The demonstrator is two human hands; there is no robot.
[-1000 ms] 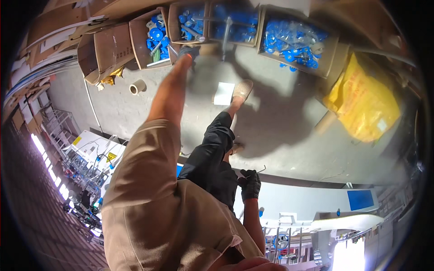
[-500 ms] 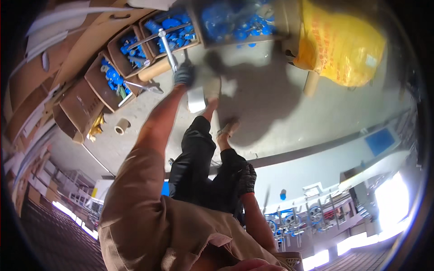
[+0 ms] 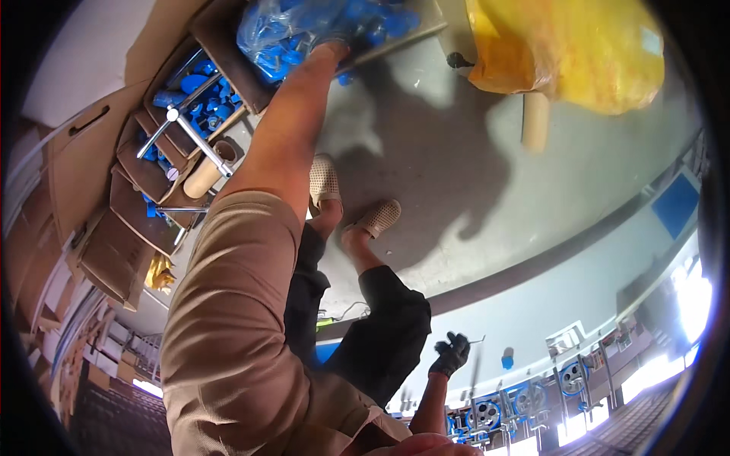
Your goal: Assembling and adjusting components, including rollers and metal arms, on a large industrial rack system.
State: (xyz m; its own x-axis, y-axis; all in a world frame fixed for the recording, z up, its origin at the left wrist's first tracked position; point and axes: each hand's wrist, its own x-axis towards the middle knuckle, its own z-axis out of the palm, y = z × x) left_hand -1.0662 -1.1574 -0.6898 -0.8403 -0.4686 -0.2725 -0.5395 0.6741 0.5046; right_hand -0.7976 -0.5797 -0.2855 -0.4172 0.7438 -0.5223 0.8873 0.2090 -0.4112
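At the top edge, a cardboard box (image 3: 228, 53) brims with glossy blue plastic parts (image 3: 304, 26). Left hand (image 3: 334, 47) is now buried among them (finger spread hidden); half a second ago it hovered short. Right hand (image 3: 450, 355), dark-gloved, pinches a thin metal piece (image 3: 477, 340).

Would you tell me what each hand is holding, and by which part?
The left hand reaches into bagged blue parts; its grip is hidden. The gloved right hand pinches a thin metal piece by one end.
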